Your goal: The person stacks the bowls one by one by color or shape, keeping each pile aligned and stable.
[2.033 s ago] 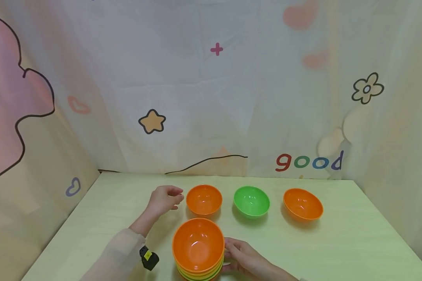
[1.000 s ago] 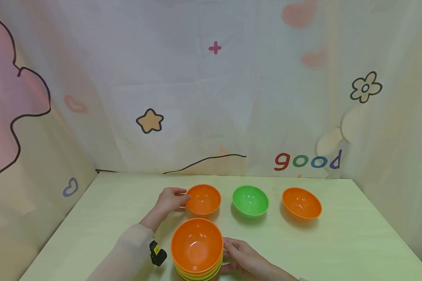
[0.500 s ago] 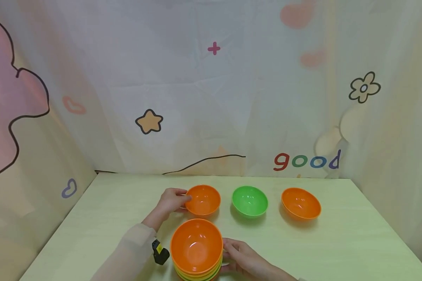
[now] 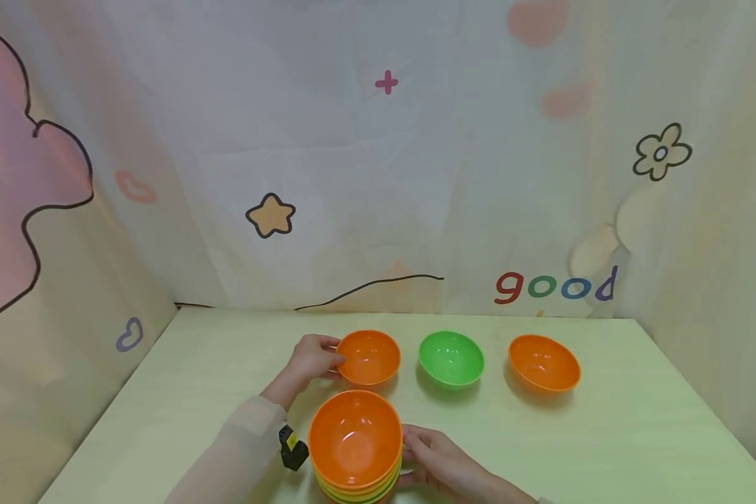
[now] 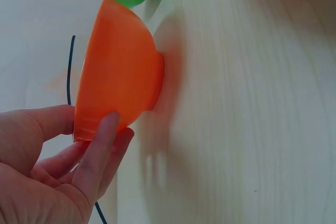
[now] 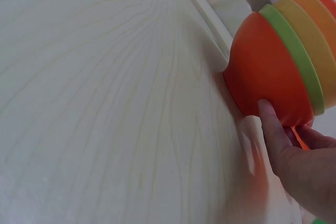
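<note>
At the back left of the table, my left hand (image 4: 313,357) pinches the left rim of an orange bowl (image 4: 372,358). The left wrist view shows the thumb at the rim and fingers against the outer wall of this bowl (image 5: 116,66), whose foot is close over the table. Nearer to me stands a stack of nested bowls (image 4: 355,442), orange on top with yellow and green rims beneath. My right hand (image 4: 439,458) holds the stack's right side; in the right wrist view a finger lies along the lowest orange bowl (image 6: 268,69).
A green bowl (image 4: 451,359) and another orange bowl (image 4: 544,364) stand in the back row, to the right. A printed curtain (image 4: 353,175) hangs behind the pale wooden table (image 4: 542,448). A black device with a yellow mark (image 4: 293,449) sits at my left wrist.
My left hand has moved right, from beside the back left orange bowl to its rim, and now pinches it. The right hand and the stack have stayed in place.
</note>
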Tool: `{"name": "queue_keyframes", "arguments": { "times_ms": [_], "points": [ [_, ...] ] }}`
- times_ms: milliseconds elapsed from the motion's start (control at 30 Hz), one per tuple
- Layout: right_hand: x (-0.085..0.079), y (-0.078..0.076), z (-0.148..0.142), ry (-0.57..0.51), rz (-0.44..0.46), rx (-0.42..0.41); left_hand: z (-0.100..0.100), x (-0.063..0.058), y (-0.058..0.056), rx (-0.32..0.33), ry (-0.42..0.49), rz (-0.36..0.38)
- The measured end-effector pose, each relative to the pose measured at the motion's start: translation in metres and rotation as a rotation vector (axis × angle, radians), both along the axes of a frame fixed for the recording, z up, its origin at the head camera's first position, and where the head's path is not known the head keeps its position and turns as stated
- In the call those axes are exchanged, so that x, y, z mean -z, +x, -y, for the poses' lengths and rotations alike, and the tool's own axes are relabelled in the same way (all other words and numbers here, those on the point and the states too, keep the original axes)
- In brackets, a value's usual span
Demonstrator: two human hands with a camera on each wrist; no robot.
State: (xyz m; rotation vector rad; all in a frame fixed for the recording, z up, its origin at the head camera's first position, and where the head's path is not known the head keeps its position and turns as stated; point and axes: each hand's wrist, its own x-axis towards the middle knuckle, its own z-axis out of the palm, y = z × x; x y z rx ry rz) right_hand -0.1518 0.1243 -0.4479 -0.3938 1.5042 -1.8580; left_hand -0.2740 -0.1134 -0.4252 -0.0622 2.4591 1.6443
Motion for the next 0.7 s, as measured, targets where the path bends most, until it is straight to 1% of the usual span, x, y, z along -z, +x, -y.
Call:
{"name": "queue_keyframes", "arguments": {
  "times_ms": [133, 233, 367, 700],
  "points": [
    [-0.0001, 0.0003, -0.0005, 0.011, -0.011, -0.003, 0.0009, 0.0005, -0.0009, -0.003, -0.002, -0.011],
    [0.0006, 0.0001, -0.0001, 0.018, -0.012, 0.001, 0.0027, 0.0012, -0.0009, -0.016, -0.009, -0.014],
    [0.0014, 0.0003, 0.0005, 0.003, -0.009, 0.007, 0.0042, 0.0002, 0.0001, -0.028, -0.042, -0.014],
    [0.0004, 0.0015, -0.0007, -0.026, -0.004, -0.018, 0.0067, -0.0037, 0.0021, -0.049, -0.107, -0.029]
  ]
}}
